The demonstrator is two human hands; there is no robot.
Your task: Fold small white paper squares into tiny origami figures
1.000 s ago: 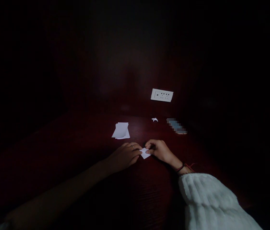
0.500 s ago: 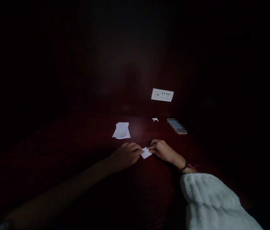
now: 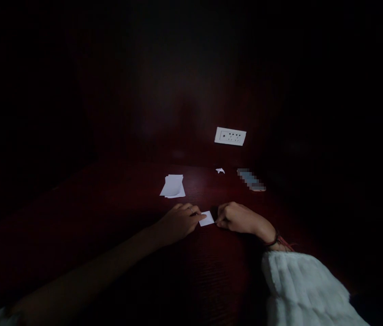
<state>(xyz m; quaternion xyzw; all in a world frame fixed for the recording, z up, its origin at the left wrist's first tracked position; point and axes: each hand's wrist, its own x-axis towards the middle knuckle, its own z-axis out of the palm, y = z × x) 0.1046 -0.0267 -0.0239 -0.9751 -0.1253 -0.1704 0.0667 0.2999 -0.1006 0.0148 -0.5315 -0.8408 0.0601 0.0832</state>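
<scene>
A small white square of folded paper (image 3: 206, 219) lies low over the dark red table in front of me. My left hand (image 3: 181, 222), with a ring on one finger, grips the paper's left edge, its thumb across the top. At the paper's lower right corner is my right hand (image 3: 237, 218), fingers curled and thumb and fingertips pinched together on that corner. Just how much of the corner is between them is hard to make out. A red cord and a dark band circle the right wrist, above a white knitted sleeve.
Beyond my left hand lies a small stack of white paper sheets (image 3: 173, 186). A small folded white paper piece (image 3: 220, 170) sits near the wall, left of a blurred-out phone (image 3: 250, 180). A white socket panel (image 3: 230, 136) is on the wall. The surroundings are very dark.
My right hand has shifted right and slightly down, from the paper's upper right side to its lower right corner, uncovering more of the paper. The left hand keeps its grip.
</scene>
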